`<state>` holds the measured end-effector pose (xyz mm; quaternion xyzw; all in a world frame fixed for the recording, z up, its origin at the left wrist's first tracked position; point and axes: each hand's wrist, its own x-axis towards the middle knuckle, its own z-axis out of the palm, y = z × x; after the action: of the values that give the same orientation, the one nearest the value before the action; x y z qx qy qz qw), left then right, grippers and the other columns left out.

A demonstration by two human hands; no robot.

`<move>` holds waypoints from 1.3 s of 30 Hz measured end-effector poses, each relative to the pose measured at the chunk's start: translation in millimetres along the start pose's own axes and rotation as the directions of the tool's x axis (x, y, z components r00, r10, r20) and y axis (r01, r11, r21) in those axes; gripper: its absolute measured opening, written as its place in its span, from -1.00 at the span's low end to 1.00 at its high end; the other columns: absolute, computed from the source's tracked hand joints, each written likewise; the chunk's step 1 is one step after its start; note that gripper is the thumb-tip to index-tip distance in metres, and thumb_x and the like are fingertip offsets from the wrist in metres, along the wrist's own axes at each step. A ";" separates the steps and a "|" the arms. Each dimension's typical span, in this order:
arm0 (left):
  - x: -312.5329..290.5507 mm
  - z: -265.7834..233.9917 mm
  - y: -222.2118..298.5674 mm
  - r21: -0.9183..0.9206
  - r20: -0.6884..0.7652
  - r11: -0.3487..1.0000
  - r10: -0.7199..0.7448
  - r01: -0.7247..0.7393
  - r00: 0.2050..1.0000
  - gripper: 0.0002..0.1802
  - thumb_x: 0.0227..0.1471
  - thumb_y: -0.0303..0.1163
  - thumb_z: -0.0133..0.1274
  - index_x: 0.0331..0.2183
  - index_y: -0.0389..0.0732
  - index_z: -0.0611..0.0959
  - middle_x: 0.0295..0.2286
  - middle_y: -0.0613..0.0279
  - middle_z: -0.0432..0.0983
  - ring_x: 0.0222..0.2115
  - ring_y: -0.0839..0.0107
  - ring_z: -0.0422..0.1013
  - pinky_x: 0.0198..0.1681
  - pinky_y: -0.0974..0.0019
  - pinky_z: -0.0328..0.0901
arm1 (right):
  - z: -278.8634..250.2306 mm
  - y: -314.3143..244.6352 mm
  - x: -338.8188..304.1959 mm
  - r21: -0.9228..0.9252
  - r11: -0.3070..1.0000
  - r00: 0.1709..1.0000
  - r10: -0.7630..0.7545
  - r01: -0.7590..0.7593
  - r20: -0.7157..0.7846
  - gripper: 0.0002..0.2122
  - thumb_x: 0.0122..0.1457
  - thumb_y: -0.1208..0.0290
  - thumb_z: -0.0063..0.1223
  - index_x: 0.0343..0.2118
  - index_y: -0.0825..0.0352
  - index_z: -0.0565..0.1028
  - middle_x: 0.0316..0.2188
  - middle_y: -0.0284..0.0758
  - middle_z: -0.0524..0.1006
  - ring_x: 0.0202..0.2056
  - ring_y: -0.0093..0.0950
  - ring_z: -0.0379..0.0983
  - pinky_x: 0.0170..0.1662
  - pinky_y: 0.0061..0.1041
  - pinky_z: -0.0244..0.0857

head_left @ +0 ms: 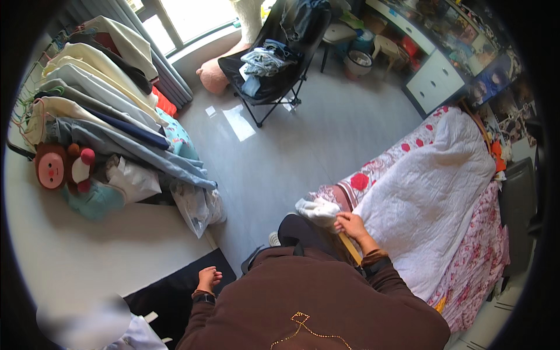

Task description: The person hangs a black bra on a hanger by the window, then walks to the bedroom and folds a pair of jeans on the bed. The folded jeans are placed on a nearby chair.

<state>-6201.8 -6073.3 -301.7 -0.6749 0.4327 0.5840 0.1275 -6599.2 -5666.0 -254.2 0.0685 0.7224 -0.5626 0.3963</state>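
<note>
We saw the right hand (352, 225) at the near corner of the bed (466, 256), fingers closed on a white cloth (318, 211) bunched there, just where the white quilt (431, 192) ended. The grip was at the cloth's edge, which probably kept the bundle from sliding off the corner. The left hand (208, 279) hung well apart by the person's side, fingers loosely curled and holding nothing, above a dark mat (169, 297).

Left of the person stood a rack of hung clothes (99, 105) with a plush toy (58, 166) beneath. Across the grey floor (303, 140), a black folding chair (274, 64) heaped with clothing sat near the window (181, 17), and a white drawer unit (434, 79) stood further right. The person's own knee lay between body and bed.
</note>
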 end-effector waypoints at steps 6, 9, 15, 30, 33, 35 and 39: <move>24.9 41.4 88.2 0.000 0.093 0.998 0.068 -0.068 0.993 -0.66 0.06 -0.43 -0.15 -0.07 -0.17 0.45 -0.45 0.15 0.54 -0.54 0.41 0.48 -0.56 0.34 0.34 | -23.7 19.8 40.6 -0.337 0.915 0.975 0.209 -0.224 -0.081 -0.83 0.01 0.41 0.01 -0.41 0.43 0.51 -0.65 -0.32 0.50 -0.68 -0.58 0.40 -0.58 -0.62 0.29; 41.1 49.7 134.2 -0.023 0.092 0.998 0.068 -0.067 0.993 -0.65 0.06 -0.44 -0.15 -0.07 -0.17 0.44 -0.44 0.14 0.54 -0.56 0.40 0.47 -0.56 0.34 0.34 | -36.5 23.7 77.5 -0.280 0.881 0.922 0.342 -0.382 -0.180 -0.84 -0.02 0.42 0.01 -0.44 0.40 0.53 -0.66 -0.31 0.50 -0.70 -0.57 0.41 -0.63 -0.60 0.28; 59.7 54.3 240.8 0.102 0.112 0.983 0.141 -0.153 0.984 -0.79 0.00 -0.47 -0.14 -0.25 -0.18 0.50 -0.55 0.06 0.51 -0.66 0.36 0.43 -0.69 0.35 0.30 | -45.6 -3.3 157.1 -0.020 0.918 0.904 0.386 -0.396 -0.186 -0.84 0.07 0.39 -0.04 -0.36 0.37 0.48 -0.56 -0.26 0.53 -0.65 -0.53 0.46 -0.66 -0.62 0.29; 57.6 299.8 624.2 0.398 0.330 0.726 0.456 -0.560 0.826 -0.63 -0.04 -0.39 -0.03 -0.13 -0.24 0.53 -0.49 0.18 0.53 -0.52 0.43 0.46 -0.48 0.37 0.36 | -105.3 -12.5 171.7 0.517 0.834 0.756 0.461 -0.191 -0.465 -0.76 0.14 0.36 -0.07 -0.20 0.40 0.41 -0.58 -0.23 0.50 -0.69 -0.52 0.40 -0.70 -0.61 0.22; 54.2 355.6 683.6 0.351 0.343 0.701 0.521 -0.621 0.782 -0.66 -0.06 -0.45 -0.07 -0.17 -0.20 0.55 -0.55 0.18 0.53 -0.62 0.44 0.46 -0.64 0.43 0.29 | -98.1 -0.4 150.6 0.568 0.792 0.725 0.525 -0.224 -0.447 -0.79 0.14 0.36 -0.08 -0.24 0.38 0.40 -0.59 -0.24 0.49 -0.68 -0.48 0.40 -0.68 -0.55 0.25; 56.9 386.0 716.4 0.335 0.377 0.660 0.560 -0.673 0.737 -0.68 -0.05 -0.47 -0.07 -0.17 -0.20 0.53 -0.56 0.20 0.52 -0.62 0.46 0.45 -0.62 0.43 0.29 | -87.4 2.8 138.6 0.532 0.817 0.753 0.490 -0.221 -0.439 -0.81 0.13 0.36 -0.07 -0.32 0.39 0.41 -0.60 -0.24 0.49 -0.65 -0.47 0.41 -0.64 -0.54 0.28; 78.2 448.5 771.8 0.316 0.379 0.694 0.533 -0.647 0.756 -0.62 -0.06 -0.49 -0.03 -0.11 -0.22 0.48 -0.53 0.20 0.51 -0.63 0.46 0.43 -0.63 0.42 0.28 | -69.4 10.6 142.6 0.557 0.803 0.753 0.498 -0.213 -0.430 -0.82 0.10 0.36 -0.06 -0.46 0.40 0.42 -0.60 -0.24 0.49 -0.61 -0.46 0.43 -0.57 -0.53 0.35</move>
<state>-7076.0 -6261.2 -242.8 -0.3708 0.7245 0.5659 0.1315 -6724.3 -5651.5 -351.2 0.4649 0.6171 -0.5871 0.2416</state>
